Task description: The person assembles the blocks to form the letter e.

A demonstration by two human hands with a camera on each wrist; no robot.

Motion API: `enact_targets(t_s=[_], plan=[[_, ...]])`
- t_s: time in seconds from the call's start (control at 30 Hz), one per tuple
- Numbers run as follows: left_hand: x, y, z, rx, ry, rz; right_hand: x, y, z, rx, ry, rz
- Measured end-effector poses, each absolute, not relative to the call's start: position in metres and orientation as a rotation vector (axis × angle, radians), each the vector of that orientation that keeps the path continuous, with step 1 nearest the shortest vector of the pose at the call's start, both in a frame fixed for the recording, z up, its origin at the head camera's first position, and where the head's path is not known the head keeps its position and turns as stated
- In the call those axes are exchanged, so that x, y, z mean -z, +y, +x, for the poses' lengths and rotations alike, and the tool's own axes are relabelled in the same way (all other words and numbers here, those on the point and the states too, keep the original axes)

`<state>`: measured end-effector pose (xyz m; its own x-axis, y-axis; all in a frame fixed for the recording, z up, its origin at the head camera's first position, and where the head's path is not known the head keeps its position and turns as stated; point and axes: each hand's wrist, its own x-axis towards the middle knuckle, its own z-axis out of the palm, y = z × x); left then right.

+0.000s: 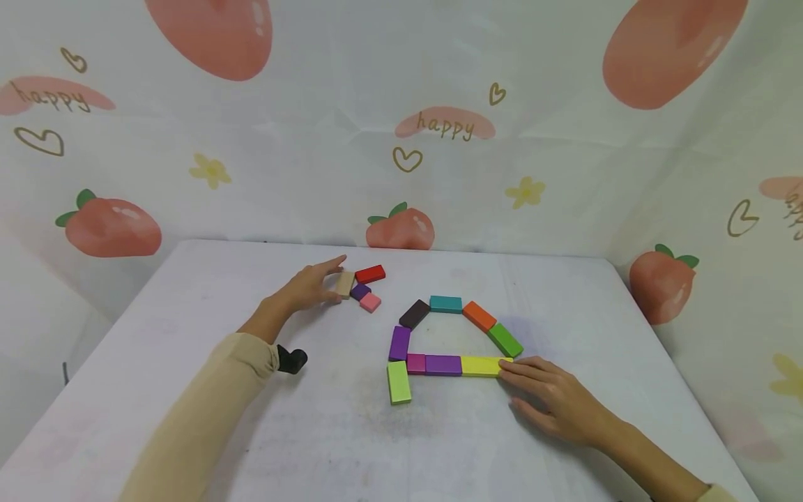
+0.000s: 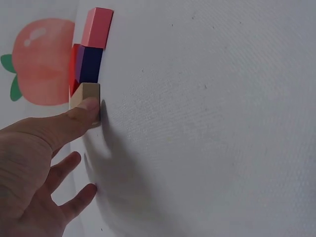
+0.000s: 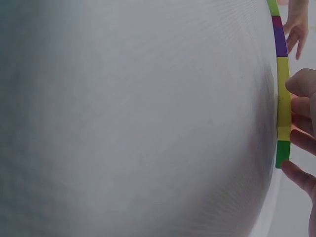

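At the far left of the table, my left hand (image 1: 311, 284) reaches over a beige block (image 1: 345, 285), fingers spread. In the left wrist view its thumb (image 2: 89, 104) touches the end of that block; the index finger is hidden there. A dark purple block (image 1: 360, 291), a pink block (image 1: 371, 302) and a red block (image 1: 370, 274) lie right beside it. My right hand (image 1: 555, 399) rests its extended fingertips on the right end of a yellow block (image 1: 482, 367). This block lines up with a purple block (image 1: 442, 365) and a magenta block (image 1: 416, 364).
An arch over that row holds a purple block (image 1: 399, 343), a dark brown block (image 1: 415, 314), a teal block (image 1: 446, 304), an orange block (image 1: 479, 316) and a green block (image 1: 505, 340). A lime block (image 1: 399, 382) points toward the front. A printed cloth (image 1: 351, 188) hangs behind the table.
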<state>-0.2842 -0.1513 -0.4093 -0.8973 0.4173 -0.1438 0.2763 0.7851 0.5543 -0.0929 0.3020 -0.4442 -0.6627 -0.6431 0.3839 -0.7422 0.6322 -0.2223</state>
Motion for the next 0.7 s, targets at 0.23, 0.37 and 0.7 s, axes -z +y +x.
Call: enact_targets(t_s=[0.23, 0.37, 0.7], plan=[[0.41, -0.153, -0.281, -0.81, 2.75, 0.53, 0.444, 0.301, -0.092, -0.514, -2.574, 1.126], [0.41, -0.154, -0.278, -0.802, 2.794, 0.523, 0.443, 0.3, -0.091, -0.505, -2.571, 1.126], [0.404, -0.155, -0.269, -0.798, 2.877, 0.575, 0.443, 0.3, -0.092, -0.493, -2.574, 1.13]])
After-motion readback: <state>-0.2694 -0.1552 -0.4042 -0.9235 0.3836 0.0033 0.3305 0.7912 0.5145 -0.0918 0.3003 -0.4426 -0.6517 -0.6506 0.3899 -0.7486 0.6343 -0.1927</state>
